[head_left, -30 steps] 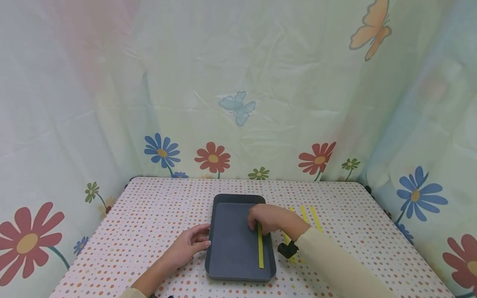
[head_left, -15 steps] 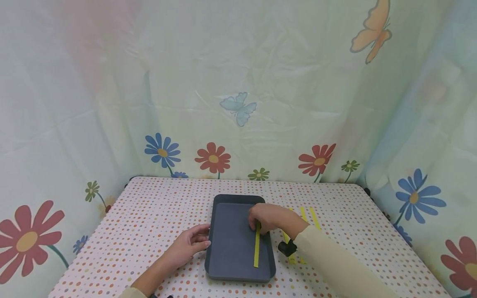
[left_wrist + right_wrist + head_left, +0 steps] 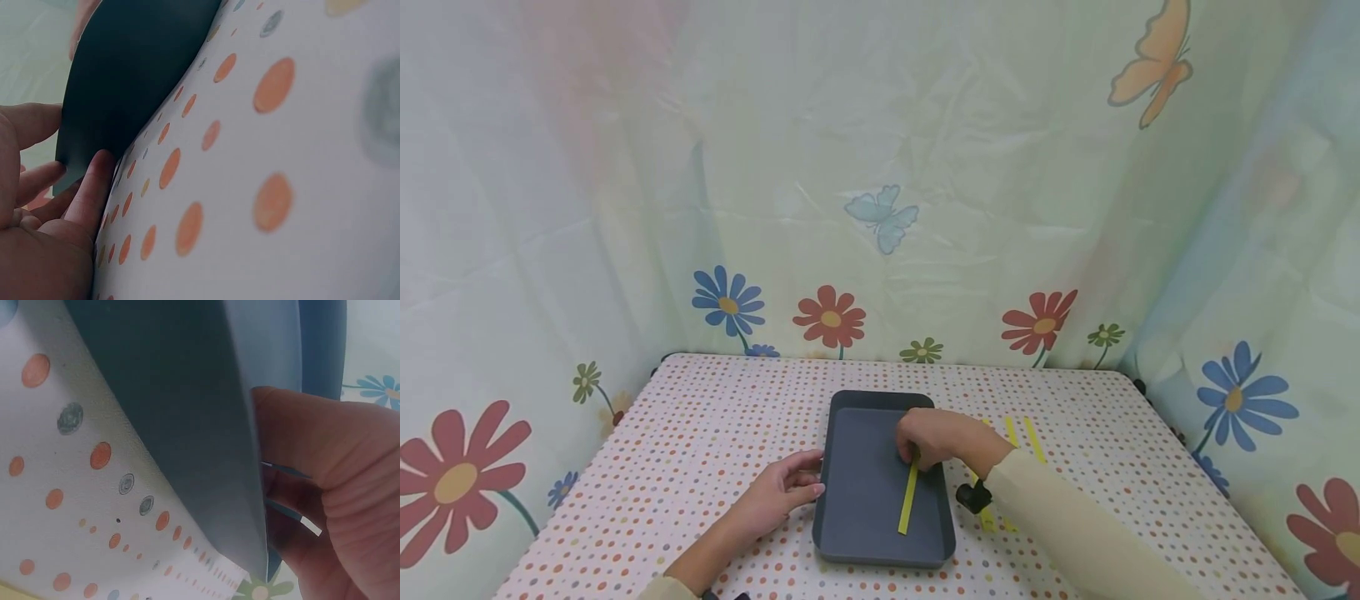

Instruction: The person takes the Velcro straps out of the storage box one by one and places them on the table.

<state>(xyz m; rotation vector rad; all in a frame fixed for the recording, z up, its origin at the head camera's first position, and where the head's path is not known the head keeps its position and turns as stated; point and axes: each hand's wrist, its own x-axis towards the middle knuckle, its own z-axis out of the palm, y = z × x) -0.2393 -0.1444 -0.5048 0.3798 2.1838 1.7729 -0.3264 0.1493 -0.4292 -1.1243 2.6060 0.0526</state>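
A dark grey rectangular tray [image 3: 861,483] lies lengthwise on the table. My left hand [image 3: 775,493] is at its left side; in the left wrist view, loosely extended fingertips touch the tray's outer wall [image 3: 137,62]. Over the tray's right half, my right hand [image 3: 934,437] pinches the far end of a flat yellow strip [image 3: 907,502]. The strip slants toward the near end of the tray, inside its rim. In the right wrist view, the tray wall [image 3: 181,419] hides the fingertips of the right hand [image 3: 356,475] and most of the strip.
Several more yellow strips [image 3: 1034,440] lie on the dotted tablecloth [image 3: 737,417] right of the tray, partly covered by the right forearm. A flowered curtain [image 3: 775,167] rises behind the table and along both sides.
The yellow strip's near end has swung left across the tray, so it now slants. My right hand has shifted slightly left with it. My left hand stays in place.
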